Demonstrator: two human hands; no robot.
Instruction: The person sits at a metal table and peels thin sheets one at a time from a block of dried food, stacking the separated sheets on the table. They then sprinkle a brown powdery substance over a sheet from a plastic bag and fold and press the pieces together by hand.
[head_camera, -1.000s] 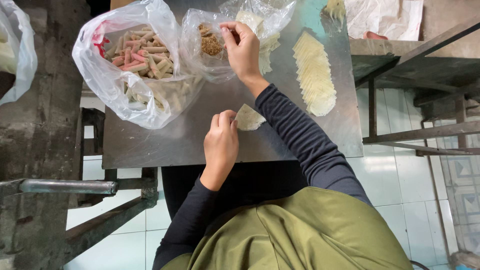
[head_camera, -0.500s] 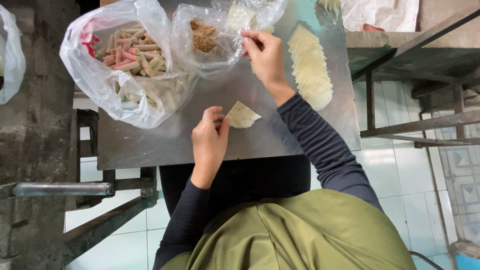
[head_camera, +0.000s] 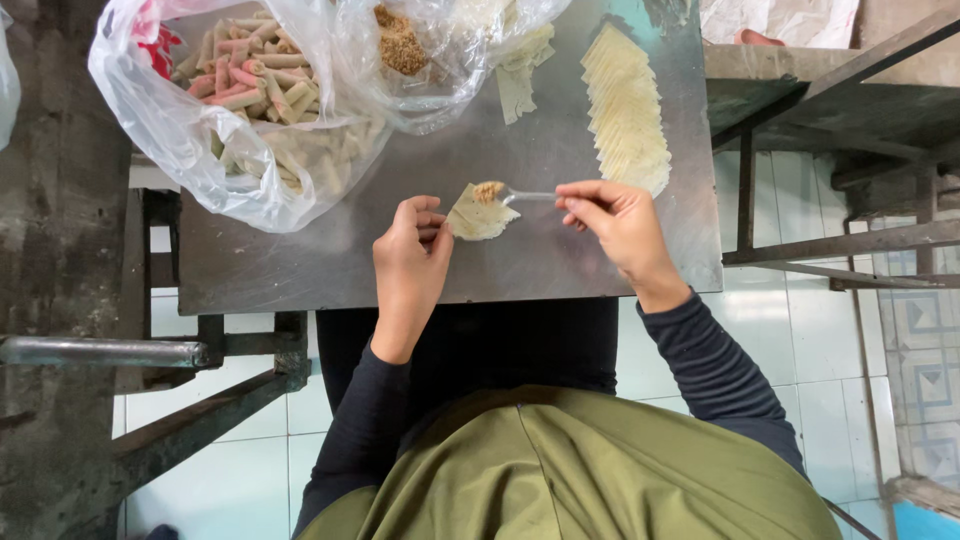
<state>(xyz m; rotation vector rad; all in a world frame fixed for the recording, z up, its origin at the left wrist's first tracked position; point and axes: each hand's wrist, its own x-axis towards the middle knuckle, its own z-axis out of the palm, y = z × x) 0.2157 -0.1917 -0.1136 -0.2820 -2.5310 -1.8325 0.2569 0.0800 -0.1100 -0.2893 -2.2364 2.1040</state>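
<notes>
Lying flat on the metal surface (head_camera: 300, 270), a small pale wrapper (head_camera: 478, 217) is pinned at its left edge by the fingertips of the left hand (head_camera: 412, 262), whose grip is pressed down on it. A spoon (head_camera: 520, 196) is held by the right hand (head_camera: 620, 222), the fingers closed together around its thin handle. The bowl of the spoon is placed over the upper corner of the wrapper, where a small heap of brown filling (head_camera: 488, 190) is seen. A row of overlapping wrappers (head_camera: 625, 105) is laid near the right hand, on the far right part of the surface. Two clear plastic bags are kept at the far side: a bag of rolled pieces (head_camera: 240, 90) and a bag of brown filling (head_camera: 405, 45).
</notes>
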